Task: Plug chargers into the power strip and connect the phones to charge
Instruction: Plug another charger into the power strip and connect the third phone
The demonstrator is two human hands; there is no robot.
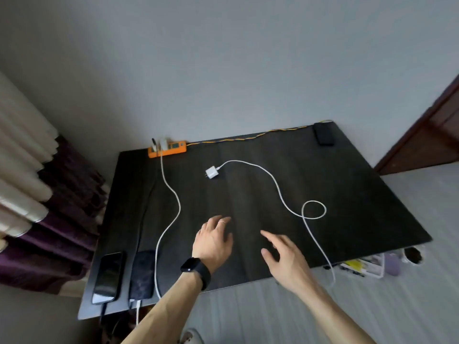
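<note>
While both of your hands hover empty over the dark tabletop (347, 194), the loose white charger (211, 172) lies well ahead of them, its prongs pointing left toward the wall side. Your left hand (213, 242), a black watch (196, 269) on its wrist, has an open grip with the fingers stretched forward and holding nothing. Your right hand (285, 259) is spread open too, fingers apart, and touches no cable. The charger's white cable (275, 182) snakes right from the charger, curls into a loop (314, 209) ahead and to the right of your right hand, then runs off the near edge of the tabletop.

At the far left corner sits the orange power strip (167, 149), with a white plug (164, 142) already seated in it. A second white cable (171, 219) drops from that plug, passes left of your left hand and reaches the inner phone (142, 275) at the near left edge. A second phone (108, 278) lies just beside it, a dark cord at its near end. A third phone (323, 136) rests at the far right corner, well apart from both hands.
</note>
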